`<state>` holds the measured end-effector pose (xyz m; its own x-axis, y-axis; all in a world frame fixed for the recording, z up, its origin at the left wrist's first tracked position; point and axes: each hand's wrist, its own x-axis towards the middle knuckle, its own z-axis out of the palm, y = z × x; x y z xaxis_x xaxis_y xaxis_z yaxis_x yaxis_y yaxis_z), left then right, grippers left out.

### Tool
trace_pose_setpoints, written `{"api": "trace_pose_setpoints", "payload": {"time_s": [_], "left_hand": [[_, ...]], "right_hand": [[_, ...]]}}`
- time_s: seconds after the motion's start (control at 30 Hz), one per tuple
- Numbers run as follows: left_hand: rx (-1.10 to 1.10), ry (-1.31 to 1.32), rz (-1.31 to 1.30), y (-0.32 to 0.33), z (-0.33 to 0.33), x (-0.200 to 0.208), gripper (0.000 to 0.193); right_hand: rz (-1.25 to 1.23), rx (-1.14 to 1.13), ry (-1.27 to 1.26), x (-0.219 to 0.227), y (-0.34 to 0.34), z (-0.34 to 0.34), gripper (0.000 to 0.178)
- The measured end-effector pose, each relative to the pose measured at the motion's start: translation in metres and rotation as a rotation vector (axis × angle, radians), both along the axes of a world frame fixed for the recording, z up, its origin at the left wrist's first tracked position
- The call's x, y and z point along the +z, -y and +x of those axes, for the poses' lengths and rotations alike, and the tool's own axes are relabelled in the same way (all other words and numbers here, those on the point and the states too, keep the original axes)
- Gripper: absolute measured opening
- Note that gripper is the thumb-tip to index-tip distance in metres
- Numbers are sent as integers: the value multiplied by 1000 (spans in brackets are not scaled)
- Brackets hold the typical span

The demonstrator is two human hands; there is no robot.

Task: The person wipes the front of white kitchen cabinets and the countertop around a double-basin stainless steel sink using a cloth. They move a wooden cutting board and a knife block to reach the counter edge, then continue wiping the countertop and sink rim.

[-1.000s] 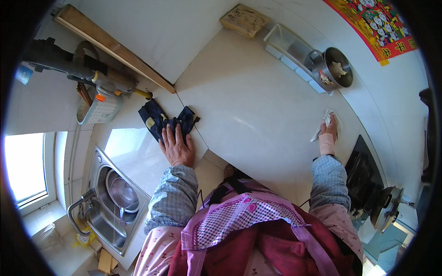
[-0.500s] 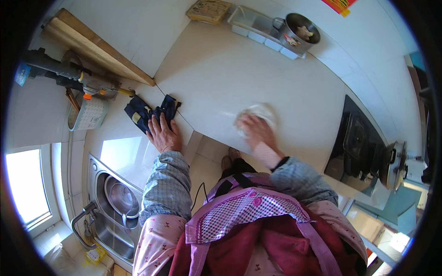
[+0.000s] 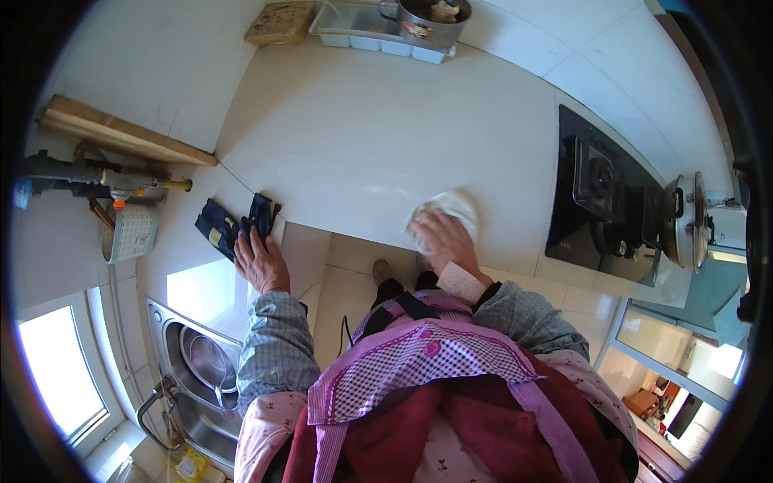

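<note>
My right hand [image 3: 443, 239] presses a crumpled white cloth [image 3: 459, 211] against the pale countertop [image 3: 346, 137], close to its front edge. The fingers are bent over the cloth and hide part of it. On the left, my left hand [image 3: 262, 264] lies with fingers spread over the near side of a dark navy folded fabric item [image 3: 216, 221] with a beige patch. Its exact kind I cannot make out. That fabric rests near the counter's inner corner.
At the back stand a white tray [image 3: 338, 38], a metal pot [image 3: 435, 32] and a brownish block [image 3: 282, 22]. A black gas stove [image 3: 564, 233] with a lidded pan [image 3: 684, 221] is on the right. Lower left are the sink [image 3: 205, 427], a colander [image 3: 211, 362] and a faucet [image 3: 153, 394].
The view has tilted and turned. My right hand and the white cloth are nearer the counter's front edge and the stove. My left hand stays on the navy fabric.
</note>
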<state>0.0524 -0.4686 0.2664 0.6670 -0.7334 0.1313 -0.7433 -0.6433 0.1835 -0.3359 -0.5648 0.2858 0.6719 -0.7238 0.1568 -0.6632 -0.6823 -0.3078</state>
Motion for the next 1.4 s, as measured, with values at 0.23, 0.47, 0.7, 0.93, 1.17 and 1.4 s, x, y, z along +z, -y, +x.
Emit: {"api": "trace_pose_setpoints", "payload": {"time_s": [0.23, 0.47, 0.7, 0.93, 1.17, 1.4], "left_hand": [[97, -23, -189, 13, -17, -7, 34], [23, -155, -426, 108, -53, -8, 37], [111, -99, -78, 145, -127, -5, 54], [166, -51, 3, 153, -137, 5, 54], [139, -54, -13, 154, -138, 8, 54], [115, -31, -29, 153, -134, 2, 52]], "right_hand": [[320, -378, 379, 6, 52, -126, 40], [444, -782, 823, 39, 68, -200, 49], [259, -382, -7, 29, 39, -177, 71], [203, -376, 85, 44, 89, -172, 74], [352, -151, 42, 52, -2, -208, 73], [119, -612, 101, 11, 115, -180, 63]]}}
